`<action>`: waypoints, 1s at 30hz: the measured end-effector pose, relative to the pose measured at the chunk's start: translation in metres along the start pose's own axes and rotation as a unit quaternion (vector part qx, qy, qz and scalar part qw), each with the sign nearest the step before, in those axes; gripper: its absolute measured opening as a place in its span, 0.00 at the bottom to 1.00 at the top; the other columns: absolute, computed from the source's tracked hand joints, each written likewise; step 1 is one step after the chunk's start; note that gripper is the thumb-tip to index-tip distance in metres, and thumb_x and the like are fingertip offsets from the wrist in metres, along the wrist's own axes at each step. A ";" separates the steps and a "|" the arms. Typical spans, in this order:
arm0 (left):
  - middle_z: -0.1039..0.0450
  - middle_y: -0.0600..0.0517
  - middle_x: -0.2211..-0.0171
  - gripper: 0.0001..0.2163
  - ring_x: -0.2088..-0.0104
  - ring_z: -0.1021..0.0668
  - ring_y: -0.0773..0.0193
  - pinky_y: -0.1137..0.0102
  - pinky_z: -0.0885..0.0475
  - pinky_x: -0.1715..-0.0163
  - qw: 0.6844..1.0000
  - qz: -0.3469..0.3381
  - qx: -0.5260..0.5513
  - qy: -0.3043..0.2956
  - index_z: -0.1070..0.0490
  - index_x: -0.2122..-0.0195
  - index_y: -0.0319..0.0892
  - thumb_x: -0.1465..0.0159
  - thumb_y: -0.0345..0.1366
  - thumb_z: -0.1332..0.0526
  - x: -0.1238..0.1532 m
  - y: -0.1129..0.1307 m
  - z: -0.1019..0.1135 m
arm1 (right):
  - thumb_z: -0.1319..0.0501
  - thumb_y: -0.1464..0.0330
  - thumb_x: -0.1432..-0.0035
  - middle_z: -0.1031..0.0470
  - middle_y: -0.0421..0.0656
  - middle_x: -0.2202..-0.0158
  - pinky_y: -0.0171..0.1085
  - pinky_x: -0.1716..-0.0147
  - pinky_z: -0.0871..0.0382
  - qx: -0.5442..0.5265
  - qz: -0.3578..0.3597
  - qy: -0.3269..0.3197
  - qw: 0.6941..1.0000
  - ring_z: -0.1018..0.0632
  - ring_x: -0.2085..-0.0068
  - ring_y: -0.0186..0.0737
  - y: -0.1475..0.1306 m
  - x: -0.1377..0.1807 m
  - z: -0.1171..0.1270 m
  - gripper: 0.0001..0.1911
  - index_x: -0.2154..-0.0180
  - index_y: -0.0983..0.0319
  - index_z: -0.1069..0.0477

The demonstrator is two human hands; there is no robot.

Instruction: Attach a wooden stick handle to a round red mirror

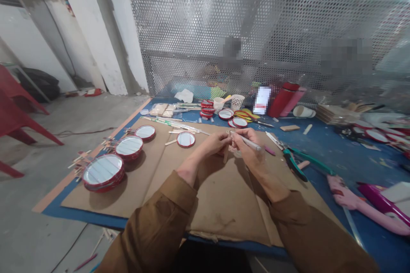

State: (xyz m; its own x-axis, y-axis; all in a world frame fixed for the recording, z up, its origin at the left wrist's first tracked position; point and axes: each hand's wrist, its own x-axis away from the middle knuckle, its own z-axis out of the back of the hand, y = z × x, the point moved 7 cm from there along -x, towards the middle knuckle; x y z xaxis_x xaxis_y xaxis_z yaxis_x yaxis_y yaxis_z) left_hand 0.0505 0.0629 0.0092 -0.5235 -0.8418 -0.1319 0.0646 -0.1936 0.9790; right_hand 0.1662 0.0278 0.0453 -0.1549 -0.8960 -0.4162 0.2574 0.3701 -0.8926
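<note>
Over the brown cardboard [221, 196], my two hands meet near the middle of the view. My left hand [215, 144] is closed in a pinch on a small flat wooden stick [225, 156], whose lower end points down. Between the fingers of my right hand [251, 151] is a slim white pen-like tool [250, 141], its tip close to the left fingertips. Fingers hide the spot where tool and stick come together. Left of my hands lies a red-rimmed round lid [185, 139] with wooden sticks beside it.
Red-rimmed round pieces [103, 172] with sticks attached line the left side. Green-handled pliers [294, 164], a pink glue gun [342, 194] and a purple tool [382, 200] lie right. Paper cups [237, 102], a phone [262, 100] and a red bottle [283, 99] stand before a perforated metal panel [192, 30].
</note>
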 end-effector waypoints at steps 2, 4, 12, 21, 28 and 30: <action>0.41 0.57 0.80 0.12 0.78 0.38 0.70 0.72 0.43 0.78 1.000 0.000 0.000 0.004 0.33 0.72 0.41 0.35 0.43 0.42 0.000 -0.001 0.001 | 0.35 0.55 0.44 0.26 0.38 0.76 0.37 0.76 0.33 0.005 0.001 -0.007 1.000 0.26 0.75 0.38 -0.001 0.000 -0.001 0.14 0.67 0.57 0.31; 0.41 0.57 0.80 0.13 0.78 0.38 0.70 0.72 0.43 0.78 1.000 0.006 -0.003 0.005 0.34 0.72 0.41 0.35 0.44 0.42 -0.001 -0.002 0.001 | 0.36 0.55 0.44 0.26 0.39 0.76 0.36 0.76 0.34 0.019 0.004 -0.009 1.000 0.26 0.75 0.37 -0.002 0.001 -0.001 0.14 0.68 0.58 0.31; 0.43 0.58 0.80 0.12 0.78 0.38 0.71 0.73 0.42 0.77 1.000 0.021 0.004 0.008 0.33 0.71 0.40 0.35 0.43 0.41 -0.001 -0.004 0.000 | 0.36 0.54 0.45 0.26 0.39 0.76 0.35 0.76 0.34 0.036 -0.006 -0.005 0.999 0.26 0.75 0.37 -0.005 0.002 0.001 0.15 0.68 0.58 0.32; 0.43 0.58 0.80 0.14 0.78 0.38 0.71 0.74 0.43 0.78 0.999 0.029 0.018 0.008 0.34 0.71 0.41 0.36 0.46 0.40 -0.001 -0.005 0.001 | 0.36 0.53 0.47 0.26 0.38 0.77 0.34 0.78 0.34 0.040 -0.017 0.000 0.999 0.27 0.77 0.36 -0.012 0.004 -0.001 0.16 0.69 0.58 0.32; 0.42 0.58 0.80 0.13 0.79 0.38 0.71 0.74 0.43 0.79 1.000 0.021 -0.019 0.009 0.37 0.73 0.42 0.35 0.44 0.43 -0.003 -0.006 0.002 | 0.35 0.54 0.50 0.28 0.37 0.80 0.35 0.79 0.34 0.064 -0.077 0.074 0.992 0.26 0.79 0.37 -0.011 0.002 0.017 0.15 0.70 0.58 0.32; 0.42 0.58 0.80 0.13 0.79 0.37 0.71 0.74 0.43 0.79 0.999 0.025 -0.019 0.009 0.37 0.72 0.42 0.34 0.43 0.43 -0.003 -0.007 0.002 | 0.34 0.53 0.51 0.27 0.37 0.79 0.35 0.79 0.32 0.020 -0.082 0.070 0.994 0.25 0.78 0.37 -0.011 0.001 0.016 0.17 0.69 0.58 0.32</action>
State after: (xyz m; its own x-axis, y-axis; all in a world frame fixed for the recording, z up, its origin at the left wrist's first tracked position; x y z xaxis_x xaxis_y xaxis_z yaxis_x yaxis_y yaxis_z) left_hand 0.0498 0.0681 0.0034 -0.5027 -0.8602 -0.0864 0.1229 -0.1701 0.9777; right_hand 0.1786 0.0189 0.0576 -0.3285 -0.8991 -0.2892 0.2560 0.2099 -0.9436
